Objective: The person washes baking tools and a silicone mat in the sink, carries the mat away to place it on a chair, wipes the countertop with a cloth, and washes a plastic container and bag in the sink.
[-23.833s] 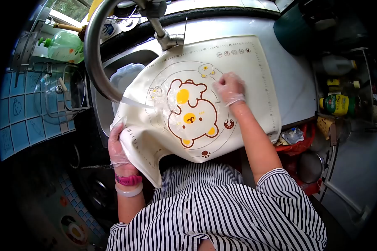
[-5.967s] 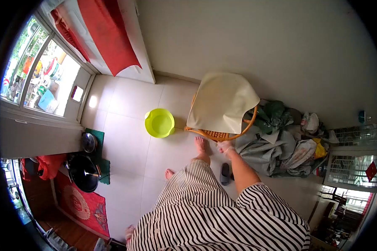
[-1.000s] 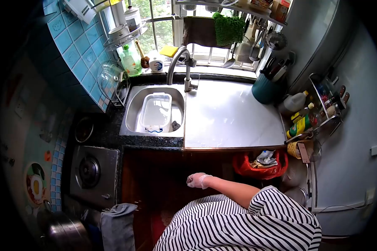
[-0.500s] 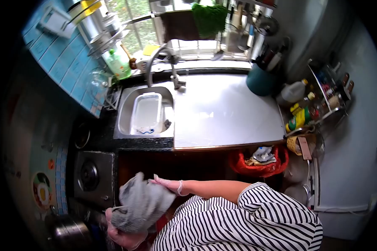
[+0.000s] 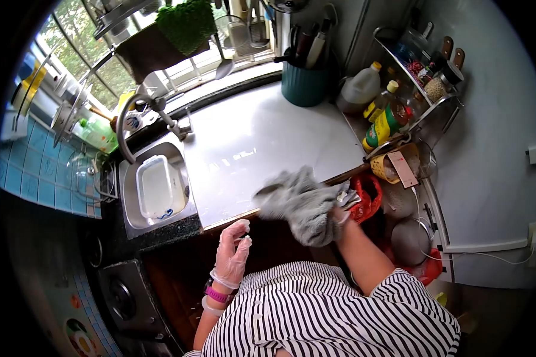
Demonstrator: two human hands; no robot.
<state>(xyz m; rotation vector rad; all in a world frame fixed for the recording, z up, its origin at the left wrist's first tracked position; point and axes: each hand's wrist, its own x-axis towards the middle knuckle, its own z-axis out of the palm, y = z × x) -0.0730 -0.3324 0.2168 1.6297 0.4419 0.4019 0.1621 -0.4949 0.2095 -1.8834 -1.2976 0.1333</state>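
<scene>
A grey cloth (image 5: 301, 205), blurred by motion, hangs bunched over the front edge of the white counter (image 5: 268, 137). My right hand (image 5: 340, 216) grips it from the right; the folds hide most of its fingers. In a clear plastic glove, my left hand (image 5: 231, 253) is raised just before the counter's front edge. Its thumb and fingers are apart, with nothing between them. The steel sink (image 5: 189, 215) lies beyond it to the left, holding a translucent plastic tub (image 5: 159, 187). Just past my right hand is a red bag-lined bin (image 5: 369, 193) with rubbish in it.
A curved faucet (image 5: 125, 128) rises behind the sink. At the counter's back right stands a green utensil holder (image 5: 307, 83), with several bottles (image 5: 387, 126) beside it. A phone (image 5: 403, 169) on a cable rests on a yellow basket (image 5: 380, 168). A stove (image 5: 122, 297) is at left.
The cloth went from both hands at the left, near the stove, to my right hand alone at the counter edge. My left hand let go and rose. The view swung right.
</scene>
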